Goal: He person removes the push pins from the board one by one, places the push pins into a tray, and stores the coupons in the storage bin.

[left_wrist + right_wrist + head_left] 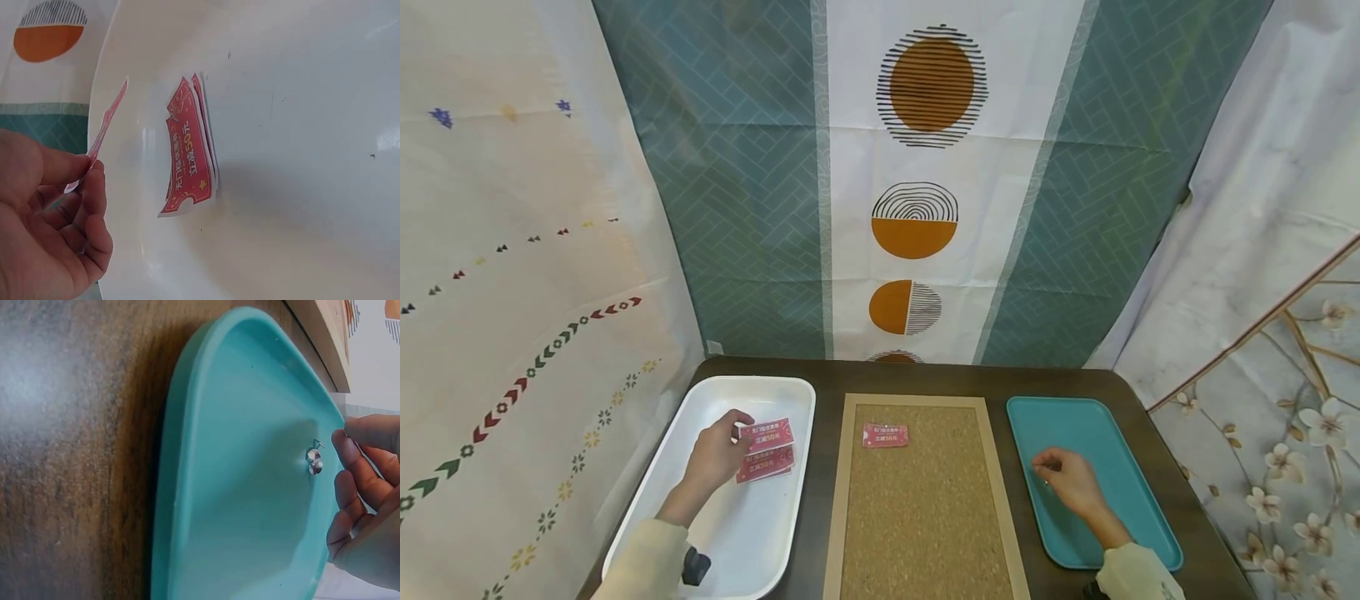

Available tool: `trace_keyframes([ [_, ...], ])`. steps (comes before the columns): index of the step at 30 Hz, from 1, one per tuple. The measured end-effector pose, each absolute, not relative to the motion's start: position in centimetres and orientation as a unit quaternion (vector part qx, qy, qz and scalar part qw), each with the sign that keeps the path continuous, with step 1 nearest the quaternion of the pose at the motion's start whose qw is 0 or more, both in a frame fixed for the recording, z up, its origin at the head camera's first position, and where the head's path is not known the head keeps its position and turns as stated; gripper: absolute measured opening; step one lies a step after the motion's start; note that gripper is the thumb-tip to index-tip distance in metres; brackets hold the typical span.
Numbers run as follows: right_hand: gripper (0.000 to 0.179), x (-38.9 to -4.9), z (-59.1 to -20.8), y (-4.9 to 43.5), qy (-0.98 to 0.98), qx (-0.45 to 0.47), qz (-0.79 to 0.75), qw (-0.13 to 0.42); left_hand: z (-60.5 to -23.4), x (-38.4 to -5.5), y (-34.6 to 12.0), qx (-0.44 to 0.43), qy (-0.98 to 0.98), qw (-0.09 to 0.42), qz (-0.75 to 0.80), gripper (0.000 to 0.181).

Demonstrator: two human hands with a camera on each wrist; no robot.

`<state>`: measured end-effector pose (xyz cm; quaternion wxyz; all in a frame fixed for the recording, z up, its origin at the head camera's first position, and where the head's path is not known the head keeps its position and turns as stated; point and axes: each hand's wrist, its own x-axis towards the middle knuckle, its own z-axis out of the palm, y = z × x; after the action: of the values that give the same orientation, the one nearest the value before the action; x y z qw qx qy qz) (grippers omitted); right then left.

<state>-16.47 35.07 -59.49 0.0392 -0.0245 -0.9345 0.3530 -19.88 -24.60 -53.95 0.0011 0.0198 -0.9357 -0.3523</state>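
My left hand (pixel 718 454) pinches a red paper coupon (pixel 107 122) by one end between thumb and fingers, above the white tray (pixel 730 533). Below it in that tray lie a few more red coupons (pixel 190 147), overlapping. Over the teal tray (pixel 1075 417), my right hand (pixel 1071 479) holds its thumb and forefinger together. A tiny metal tip, seemingly of a thumbtack (pixel 347 435), shows between them; the rest is hidden. A small cluster of silver thumbtacks (pixel 314 460) lies in the teal tray. Another red coupon (pixel 885 436) is on the corkboard (pixel 925 508), near its upper left corner.
The wood-framed corkboard stands between the two trays on a dark wooden table (pixel 925 379). A patterned cloth (pixel 752 208) hangs behind the table, and light curtains (pixel 1247 250) hang at the sides.
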Motion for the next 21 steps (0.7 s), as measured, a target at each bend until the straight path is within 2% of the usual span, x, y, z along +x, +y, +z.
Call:
trace_keyframes([
  [11, 0.007, -16.3, -59.3, 35.3, -0.941, -0.017, 0.334, 0.039, -54.4, -20.1, -25.1, 0.030, -0.941, -0.032, -0.335, 0.029],
  [21, 0.006, -16.1, -59.2, 35.2, -0.950, -0.012, 0.310, 0.031, -55.1, -20.0, -24.9, 0.061, -0.944, -0.072, -0.317, 0.034],
])
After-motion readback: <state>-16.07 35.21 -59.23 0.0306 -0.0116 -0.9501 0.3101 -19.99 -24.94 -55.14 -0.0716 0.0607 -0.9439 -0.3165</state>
